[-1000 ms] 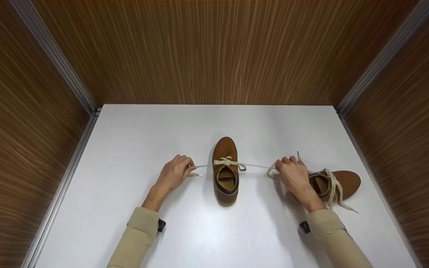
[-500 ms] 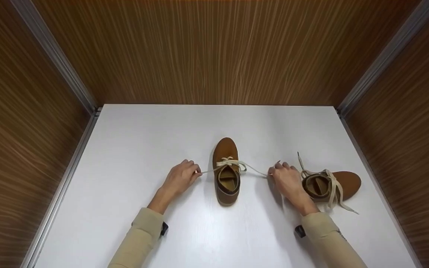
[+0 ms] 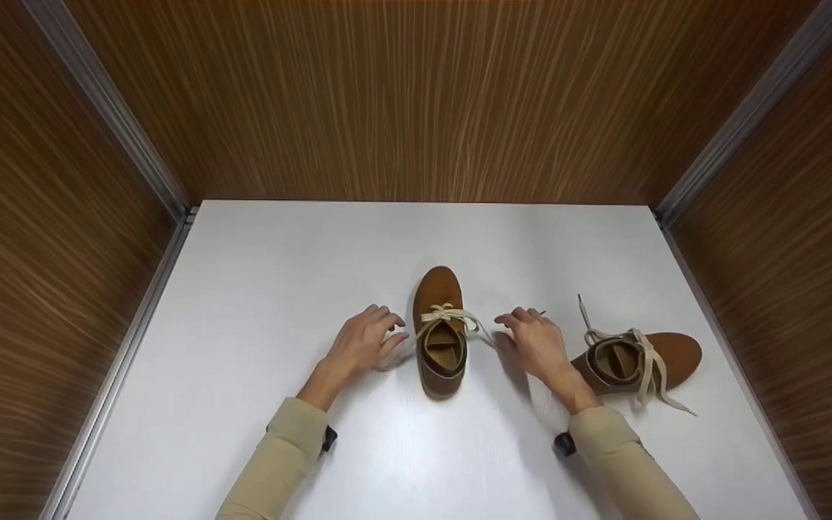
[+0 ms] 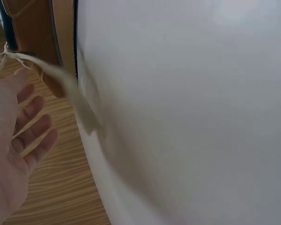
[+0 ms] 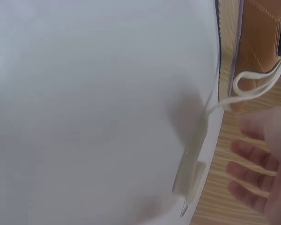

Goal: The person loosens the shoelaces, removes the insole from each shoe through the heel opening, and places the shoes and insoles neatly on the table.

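Note:
A brown lace-up shoe [image 3: 436, 287] stands in the middle, toe pointing away, its cream shoelace [image 3: 445, 315] knotted with a loop on the right. My left hand [image 3: 360, 341] is just left of this shoe, fingers spread and holding nothing. In the left wrist view a blurred lace end [image 4: 74, 96] drops beside the shoe, apart from the fingers. To the right of the shoe, my right hand [image 3: 537, 343] has its fingers parted. The right wrist view shows the other lace end [image 5: 194, 150], also blurred, hanging free of that hand.
A second brown shoe [image 3: 676, 357] lies at the right, toe pointing right, its laces [image 3: 648, 365] loosely draped. Both shoes are on a white table [image 3: 300, 245]. Wood-grain panels [image 3: 416, 101] rise at the back and both sides.
Both hands have moved inward toward the middle shoe and let go of the lace ends. The lace was pulled taut, then slackened and fell. The second shoe has stayed in place.

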Motion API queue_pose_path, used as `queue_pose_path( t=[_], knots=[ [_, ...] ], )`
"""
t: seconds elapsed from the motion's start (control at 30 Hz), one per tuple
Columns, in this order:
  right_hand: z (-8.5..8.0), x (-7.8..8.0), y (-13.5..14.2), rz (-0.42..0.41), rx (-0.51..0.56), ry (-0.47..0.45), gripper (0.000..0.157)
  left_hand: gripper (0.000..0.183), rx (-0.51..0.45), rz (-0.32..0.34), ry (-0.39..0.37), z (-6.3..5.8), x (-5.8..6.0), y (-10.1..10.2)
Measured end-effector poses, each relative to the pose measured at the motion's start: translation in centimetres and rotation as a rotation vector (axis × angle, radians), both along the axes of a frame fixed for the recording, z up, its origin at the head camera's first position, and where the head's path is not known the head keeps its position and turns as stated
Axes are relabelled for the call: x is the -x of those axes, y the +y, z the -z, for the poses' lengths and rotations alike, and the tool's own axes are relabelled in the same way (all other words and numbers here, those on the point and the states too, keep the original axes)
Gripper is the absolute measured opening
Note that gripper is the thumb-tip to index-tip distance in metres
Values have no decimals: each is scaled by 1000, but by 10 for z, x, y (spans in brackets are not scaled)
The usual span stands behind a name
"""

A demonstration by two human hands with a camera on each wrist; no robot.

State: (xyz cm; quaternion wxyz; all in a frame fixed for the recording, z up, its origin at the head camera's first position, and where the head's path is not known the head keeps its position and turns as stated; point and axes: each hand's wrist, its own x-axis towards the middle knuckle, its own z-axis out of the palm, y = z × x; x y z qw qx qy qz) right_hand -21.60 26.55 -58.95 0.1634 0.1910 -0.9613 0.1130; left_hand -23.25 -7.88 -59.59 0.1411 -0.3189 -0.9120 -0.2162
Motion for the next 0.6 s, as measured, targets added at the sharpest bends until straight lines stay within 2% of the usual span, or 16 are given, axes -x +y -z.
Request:
queue_pose_path(
  t=[0.1, 0.27, 0.6],
  knots=[
    [-1, 3, -8, -8, 49, 6, 20, 23, -1, 7, 8, -2, 0, 6],
    [-3, 8, -20, -34, 115, 20, 20, 26, -1, 15, -28, -5, 0, 15],
    [-3, 18, -37, -59, 133, 23, 21, 28, 6, 17, -54, -7, 4, 24]
  ],
)
